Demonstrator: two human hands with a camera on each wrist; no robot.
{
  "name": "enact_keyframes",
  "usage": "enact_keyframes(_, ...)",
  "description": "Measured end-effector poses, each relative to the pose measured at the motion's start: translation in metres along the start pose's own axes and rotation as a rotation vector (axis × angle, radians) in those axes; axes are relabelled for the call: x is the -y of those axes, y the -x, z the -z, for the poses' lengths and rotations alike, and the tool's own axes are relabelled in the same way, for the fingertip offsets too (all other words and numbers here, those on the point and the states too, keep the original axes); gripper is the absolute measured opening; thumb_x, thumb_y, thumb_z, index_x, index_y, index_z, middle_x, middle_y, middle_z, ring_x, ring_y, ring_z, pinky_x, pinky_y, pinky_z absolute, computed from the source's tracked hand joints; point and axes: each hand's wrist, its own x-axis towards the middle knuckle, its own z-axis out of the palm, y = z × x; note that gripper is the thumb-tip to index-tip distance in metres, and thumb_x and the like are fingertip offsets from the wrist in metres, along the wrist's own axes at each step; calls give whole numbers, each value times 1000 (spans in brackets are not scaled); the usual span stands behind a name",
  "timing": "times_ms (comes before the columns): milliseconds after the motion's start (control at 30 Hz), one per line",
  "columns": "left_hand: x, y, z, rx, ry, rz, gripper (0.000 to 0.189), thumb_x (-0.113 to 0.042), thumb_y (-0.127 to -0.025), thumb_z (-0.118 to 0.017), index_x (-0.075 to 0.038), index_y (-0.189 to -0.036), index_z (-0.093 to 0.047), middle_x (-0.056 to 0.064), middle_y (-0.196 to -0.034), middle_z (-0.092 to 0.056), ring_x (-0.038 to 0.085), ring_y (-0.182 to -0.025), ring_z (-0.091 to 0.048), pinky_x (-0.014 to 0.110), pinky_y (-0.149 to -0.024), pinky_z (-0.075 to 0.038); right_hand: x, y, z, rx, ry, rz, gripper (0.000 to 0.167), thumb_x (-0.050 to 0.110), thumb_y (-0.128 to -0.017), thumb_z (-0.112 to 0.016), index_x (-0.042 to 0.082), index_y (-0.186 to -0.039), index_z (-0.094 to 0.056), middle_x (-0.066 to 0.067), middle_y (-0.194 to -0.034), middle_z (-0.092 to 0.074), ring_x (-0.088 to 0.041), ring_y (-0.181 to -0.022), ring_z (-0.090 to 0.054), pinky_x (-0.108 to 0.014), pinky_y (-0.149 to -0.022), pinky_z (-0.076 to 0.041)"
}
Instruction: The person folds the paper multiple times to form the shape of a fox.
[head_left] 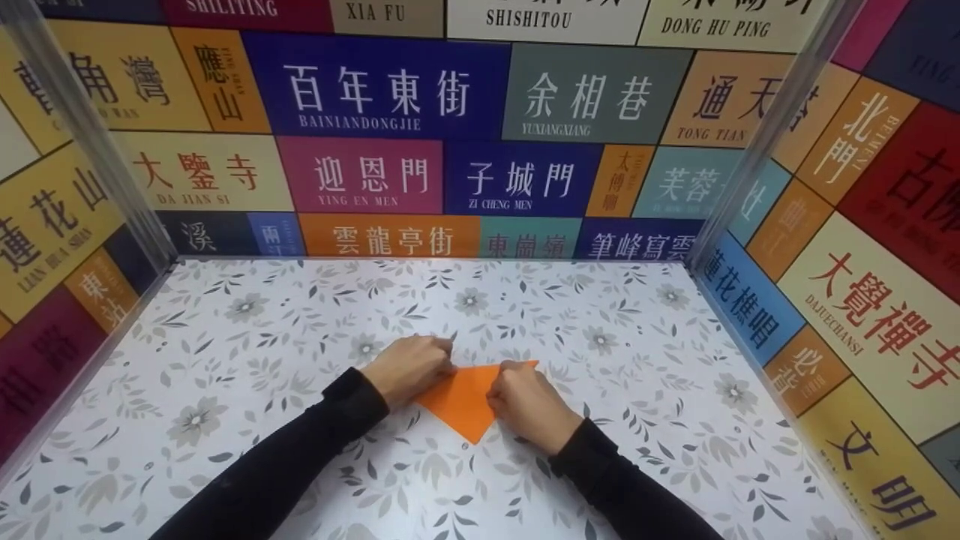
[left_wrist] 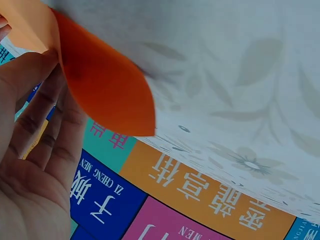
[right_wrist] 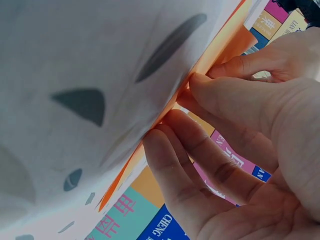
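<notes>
A sheet of orange paper, folded into a triangle, lies in front of me with one point toward my body. My left hand pinches its left side between thumb and fingers. In the left wrist view a loose orange corner curls out past that hand's fingers. On the paper's right side, my right hand pinches near the far edge, and a small tip of paper sticks out beyond it. The right wrist view shows the right thumb and fingertips along the paper's thin edge.
The tabletop has a white covering with grey flowers and leaves. Colourful panels with place names form a back wall and side walls. Clear strips run up the corners where the walls meet.
</notes>
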Motion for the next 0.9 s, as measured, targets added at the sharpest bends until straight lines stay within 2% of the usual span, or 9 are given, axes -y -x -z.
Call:
enact_keyframes(200,7,11,-2,3,-40,-14,16,-13,-109,-80,-19,-116,-94,5,-100,-76,21,-80,-71,34,-74,-69,2,-1,0,-3,10,-8,18,-14,-89,-80,1,-92,-91,-7,-86,-71,-27,-81,-78,-27,-69,-62)
enact_keyframes(367,13,19,-1,8,-80,-40,18,-11,-108,-80,-18,-118,-93,6,-104,-79,23,-85,-76,34,-76,-70,2,-1,0,-2,-1,-17,18,-14,-89,-79,0,-91,-90,-8,-85,-71,-25,-80,-76,-26,-69,-62)
enact_keyframes(700,20,40,1,16,-151,-55,27,-5,-103,-83,-21,-123,-91,5,-111,-81,21,-87,-72,32,-74,-68,1,-1,-1,-12,-6,-14,18,-16,-88,-79,1,-83,-84,-5,-80,-64,-12,-72,-59,-23,-65,-54)
enact_keyframes(900,25,52,3,-9,-131,-40,33,2,-97,-84,-21,-119,-92,4,-106,-80,21,-85,-71,33,-73,-67,2,-1,-1,-19,25,-8,19,-15,-88,-79,2,-79,-82,-3,-78,-59,-10,-71,-51,-22,-64,-49)
